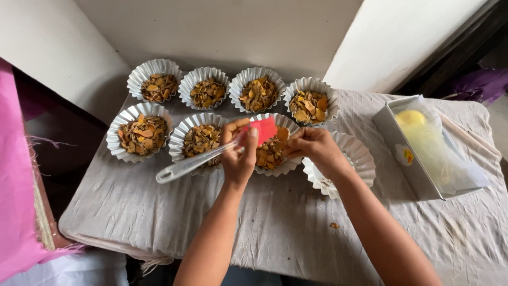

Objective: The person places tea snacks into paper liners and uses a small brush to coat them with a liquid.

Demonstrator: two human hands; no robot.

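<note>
My left hand [238, 156] grips a spatula with a red blade [264, 128] and a clear handle [188, 165]; the blade hovers over a fluted white paper cup [275, 168] filled with dried orange-brown chips. My right hand [316, 148] reaches to that cup's right side, its fingertips pinching some chips near the blade. Under my right wrist sits a nearly empty white paper cup [360, 153]. Several more filled cups stand in two rows, among them one at the far left [138, 133] and one at the back right [311, 103].
A grey cloth [275, 222] covers the table, with a loose chip [334, 225] near the front. A white rectangular box [402, 148] holding a plastic bag and a yellow object stands at right. Pink fabric [16, 201] hangs at left. White walls rise behind.
</note>
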